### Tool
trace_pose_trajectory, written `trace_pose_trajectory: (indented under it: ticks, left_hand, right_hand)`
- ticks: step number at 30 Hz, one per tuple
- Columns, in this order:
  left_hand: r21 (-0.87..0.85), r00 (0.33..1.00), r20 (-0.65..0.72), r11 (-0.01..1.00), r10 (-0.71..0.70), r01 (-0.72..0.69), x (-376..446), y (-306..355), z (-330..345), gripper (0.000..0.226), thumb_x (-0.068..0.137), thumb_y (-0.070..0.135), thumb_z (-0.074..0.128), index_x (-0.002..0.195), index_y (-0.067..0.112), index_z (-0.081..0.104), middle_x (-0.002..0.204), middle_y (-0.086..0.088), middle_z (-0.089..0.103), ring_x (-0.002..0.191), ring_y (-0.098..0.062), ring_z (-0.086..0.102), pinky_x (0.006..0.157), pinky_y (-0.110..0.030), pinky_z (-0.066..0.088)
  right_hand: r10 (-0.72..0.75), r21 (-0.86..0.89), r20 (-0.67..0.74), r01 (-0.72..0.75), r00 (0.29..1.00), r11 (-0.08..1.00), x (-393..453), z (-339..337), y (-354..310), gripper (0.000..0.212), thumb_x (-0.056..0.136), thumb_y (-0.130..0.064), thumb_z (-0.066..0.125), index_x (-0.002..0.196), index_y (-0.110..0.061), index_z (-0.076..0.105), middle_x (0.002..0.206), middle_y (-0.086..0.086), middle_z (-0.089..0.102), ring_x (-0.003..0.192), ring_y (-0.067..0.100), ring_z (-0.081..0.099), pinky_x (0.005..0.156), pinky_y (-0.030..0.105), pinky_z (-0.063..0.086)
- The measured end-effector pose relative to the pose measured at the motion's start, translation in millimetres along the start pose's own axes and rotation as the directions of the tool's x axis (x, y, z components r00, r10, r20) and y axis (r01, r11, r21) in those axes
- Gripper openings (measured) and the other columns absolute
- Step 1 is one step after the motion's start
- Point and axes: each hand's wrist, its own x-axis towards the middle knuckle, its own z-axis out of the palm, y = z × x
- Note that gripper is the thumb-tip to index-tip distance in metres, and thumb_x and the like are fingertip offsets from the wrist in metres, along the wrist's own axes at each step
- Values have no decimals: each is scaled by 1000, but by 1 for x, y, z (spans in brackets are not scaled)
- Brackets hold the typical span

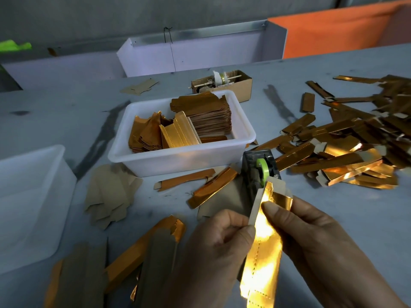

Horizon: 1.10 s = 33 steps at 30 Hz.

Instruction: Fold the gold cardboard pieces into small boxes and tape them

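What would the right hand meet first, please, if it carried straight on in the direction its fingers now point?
Probably the left hand: the right hand points leftward across the gold cardboard piece both hold, and depth between them is unclear.

Left hand (219, 237) curling its fingers inward, thumb lying across the near edge of the gold cardboard piece (263, 245) and pinching it from the left. Right hand (311, 238) reaching in from the lower right, thumb (272, 211) pressing flat on the shiny face near the far end, remaining fingers wrapping behind. Both hands meeting almost thumb to thumb, holding the strip raised above the counter (333, 207). Both wrists angling in from the bottom edge, bare.
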Motion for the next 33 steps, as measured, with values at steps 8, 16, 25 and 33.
trace_pose_trajectory:
  ticks: [8,16,25,33]
  left_hand:
    - [-512,920,353,788,-170,342,3,-8,-6,49,78,34,69,116,4,60,103,-26,69,90,-39,69,74,-42,58]
    - [-498,974,220,852,-58,163,6,-11,-1,56,58,39,76,105,11,66,91,-19,73,80,-26,71,66,-29,55]
    - [-635,922,381,705,-68,314,6,-5,-2,48,66,21,75,112,6,68,98,-15,72,87,-25,72,66,-32,57]
    - [-247,998,38,968,58,-47,-3,0,9,27,68,37,69,95,40,73,92,7,75,92,-9,70,86,-35,55]
  right_hand:
    - [43,20,20,-43,999,999,-3,2,-6,21,69,-33,62,84,-24,73,56,-1,60,47,13,58,47,21,49]
    - [3,136,30,-7,1000,991,-4,3,-11,38,62,-32,79,97,-22,68,86,11,71,77,20,70,61,28,54]
    - [-69,187,80,53,994,981,-6,4,-21,51,68,-12,69,114,-30,59,101,12,72,93,23,70,74,34,54]
    - [-23,281,136,-17,990,960,-10,-10,-24,72,50,7,54,113,-26,62,101,12,72,90,27,70,64,33,59]
